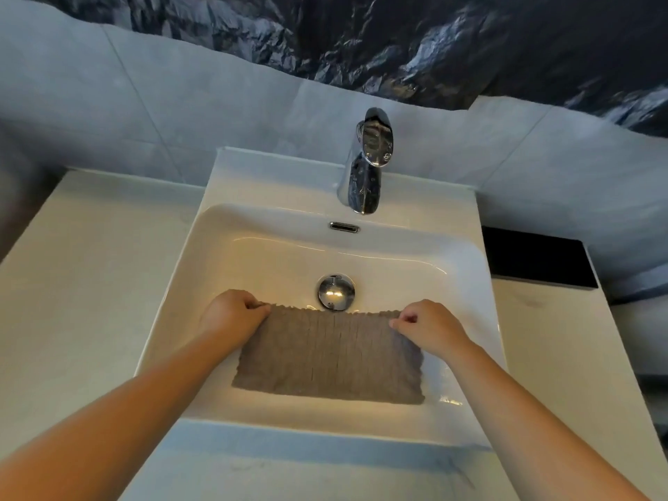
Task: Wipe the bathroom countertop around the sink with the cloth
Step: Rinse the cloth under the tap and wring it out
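Note:
A grey-brown ribbed cloth (330,352) hangs spread out flat over the basin of the white sink (274,254). My left hand (233,312) pinches its top left corner. My right hand (432,329) pinches its top right corner. The cloth's top edge is stretched between the two hands, just in front of the chrome drain (336,291). The pale countertop (72,312) runs along both sides of the sink.
A chrome faucet (367,164) stands at the back of the sink, with an overflow slot (344,227) below it. A black flat object (535,256) lies at the back right of the countertop. A tiled wall rises behind.

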Demonstrator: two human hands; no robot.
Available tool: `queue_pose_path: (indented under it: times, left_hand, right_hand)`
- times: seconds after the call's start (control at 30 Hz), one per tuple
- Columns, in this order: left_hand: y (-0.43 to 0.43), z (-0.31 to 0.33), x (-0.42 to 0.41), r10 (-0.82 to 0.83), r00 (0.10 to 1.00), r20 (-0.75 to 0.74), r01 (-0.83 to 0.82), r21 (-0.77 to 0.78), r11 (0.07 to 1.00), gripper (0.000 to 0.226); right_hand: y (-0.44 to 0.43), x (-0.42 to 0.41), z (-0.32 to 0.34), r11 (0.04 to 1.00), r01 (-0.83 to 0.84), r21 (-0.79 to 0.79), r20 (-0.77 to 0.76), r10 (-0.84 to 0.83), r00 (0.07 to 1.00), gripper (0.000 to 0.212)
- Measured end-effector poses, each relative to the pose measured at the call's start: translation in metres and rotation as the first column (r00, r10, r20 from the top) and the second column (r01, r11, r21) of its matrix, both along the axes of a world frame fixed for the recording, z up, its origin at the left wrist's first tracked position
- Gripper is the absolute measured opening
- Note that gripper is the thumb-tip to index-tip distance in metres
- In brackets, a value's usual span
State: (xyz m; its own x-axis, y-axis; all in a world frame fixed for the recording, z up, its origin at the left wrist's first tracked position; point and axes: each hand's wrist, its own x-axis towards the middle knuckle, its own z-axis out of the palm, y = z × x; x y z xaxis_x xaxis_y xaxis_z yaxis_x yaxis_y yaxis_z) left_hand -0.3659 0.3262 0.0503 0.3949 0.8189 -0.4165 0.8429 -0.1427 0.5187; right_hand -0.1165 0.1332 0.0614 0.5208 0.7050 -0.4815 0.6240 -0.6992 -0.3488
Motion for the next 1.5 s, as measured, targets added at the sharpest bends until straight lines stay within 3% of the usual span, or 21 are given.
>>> queue_pose_path:
  times: [0.23, 0.3, 0.4, 0.57, 0.73, 0.9, 1.0, 1.17, 1.27, 1.5]
  left_hand:
    - [0.004, -0.005, 0.001, -0.004, 0.999, -0.041, 0.005, 0.019, 1.0, 0.029]
    - [0.0, -0.005, 0.001, -0.077, 0.992, -0.098, 0.091, 0.151, 0.984, 0.028]
    - [-0.002, -0.006, 0.003, -0.261, 0.953, -0.154, 0.3, 0.363, 0.882, 0.03]
    - [0.006, -0.003, 0.013, -0.483, 0.841, -0.246, 0.536, 0.252, 0.806, 0.025]
    - [0.015, 0.009, 0.021, -0.506, 0.836, -0.21, 0.537, 0.13, 0.833, 0.011]
    - [0.019, 0.014, 0.011, -0.379, 0.922, -0.077, 0.384, 0.078, 0.92, 0.017]
    - [0.016, 0.011, 0.005, -0.337, 0.941, -0.032, 0.338, 0.136, 0.931, 0.02]
    - [0.012, 0.019, -0.013, -0.254, 0.963, 0.096, 0.227, 0.225, 0.947, 0.023]
    - [0.013, 0.032, -0.031, -0.225, 0.959, 0.169, 0.183, 0.236, 0.955, 0.019]
    - [0.026, 0.067, -0.085, -0.122, 0.966, 0.228, 0.061, 0.257, 0.965, 0.015]
  right_hand:
    - [0.009, 0.004, 0.001, 0.998, -0.035, 0.054, 0.129, 0.028, 0.991, 0.027]
    - [0.01, 0.002, -0.001, 0.997, -0.046, 0.059, 0.15, 0.037, 0.988, 0.02]
    - [0.007, 0.002, -0.008, 0.991, -0.119, 0.064, 0.229, 0.101, 0.968, 0.026]
    - [0.008, -0.003, -0.007, 0.97, -0.241, 0.027, 0.242, 0.228, 0.943, 0.013]
    - [0.005, -0.004, 0.003, 0.976, -0.194, 0.102, 0.077, 0.186, 0.979, 0.012]
    - [-0.008, 0.007, 0.008, 0.991, -0.009, 0.134, -0.099, 0.022, 0.995, 0.012]
    - [-0.01, 0.006, 0.015, 0.975, 0.14, 0.173, -0.193, -0.106, 0.975, 0.008]
    - [0.008, -0.03, 0.051, 0.969, 0.199, 0.145, -0.396, -0.128, 0.909, 0.02]
    - [0.033, -0.065, 0.068, 0.973, 0.199, 0.12, -0.499, -0.114, 0.859, 0.01]
    - [0.114, -0.139, 0.055, 0.915, 0.403, 0.01, -0.697, -0.283, 0.659, 0.001]
